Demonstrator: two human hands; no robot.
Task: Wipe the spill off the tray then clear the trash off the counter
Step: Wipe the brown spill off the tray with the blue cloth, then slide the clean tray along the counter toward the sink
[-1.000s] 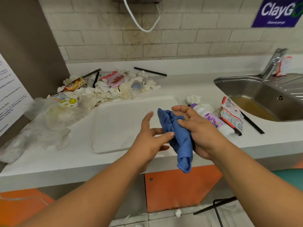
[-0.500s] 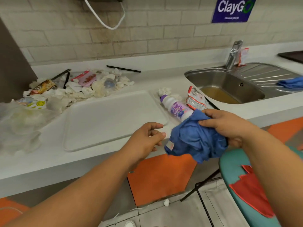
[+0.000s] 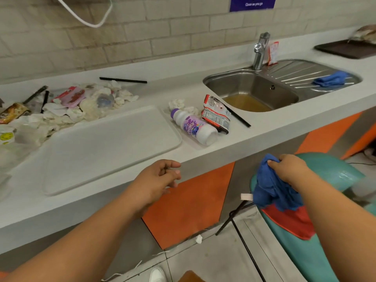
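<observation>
Down in front of the counter [image 3: 274, 123], below its front edge, a crumpled blue cloth [image 3: 272, 190] is gripped by the right hand [image 3: 289, 171], with the fingers curled into its top folds. The soft, fuzzy fabric hangs in loose bunches beneath the fist, and a small white tag is seen at its left side. The left hand [image 3: 156, 180] is held just beneath the counter edge, its fingers loosely curled and nothing held in it.

The tray [image 3: 112, 147] lies flat on the counter, above and beyond the left hand and well left of the cloth. It is seen as a wide, pale rectangle with rounded corners and a low raised rim; its surface looks smooth and matte.

Crumpled white tissues and glossy wrappers are heaped in a trash pile [image 3: 81, 106] along the tray's far left edge. A white plastic bottle [image 3: 193, 127] with a purple cap and label is laid on its side just right of the tray, touched by a creased foil wrapper [image 3: 216, 116]. A thin black straw [image 3: 123, 80] lies near the wall.

Murky brown liquid is held in the steel sink [image 3: 254, 88], and a second blue cloth [image 3: 330, 78] is left on its ribbed drainboard.
</observation>
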